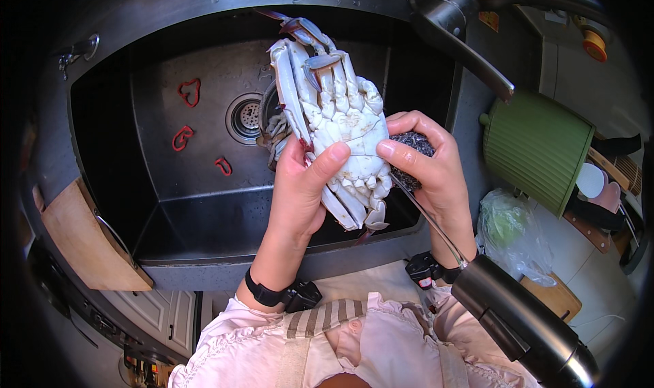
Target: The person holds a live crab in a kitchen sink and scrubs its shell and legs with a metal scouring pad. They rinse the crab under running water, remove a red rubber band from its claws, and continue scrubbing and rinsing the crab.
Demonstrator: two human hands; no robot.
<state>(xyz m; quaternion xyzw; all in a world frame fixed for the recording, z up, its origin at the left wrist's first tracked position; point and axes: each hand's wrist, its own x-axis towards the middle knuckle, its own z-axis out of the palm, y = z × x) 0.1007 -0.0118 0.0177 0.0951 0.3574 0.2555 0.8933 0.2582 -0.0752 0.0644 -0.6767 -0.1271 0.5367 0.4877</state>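
A large crab with its pale underside up is held over a dark sink. My left hand grips its left edge, the thumb on the belly. On the right side, my right hand has its thumb at the shell's edge, and a dark scouring pad shows between that palm and the crab. Below the crab, partly hidden by it, greyish crab legs show beside a round rim near the drain. Three red bands lie on the sink floor, left of the drain.
A black faucet overhangs the upper right. A black cylindrical spray head reaches in at lower right. A green ribbed container and a plastic bag stand to the right. A wooden board leans at the sink's left.
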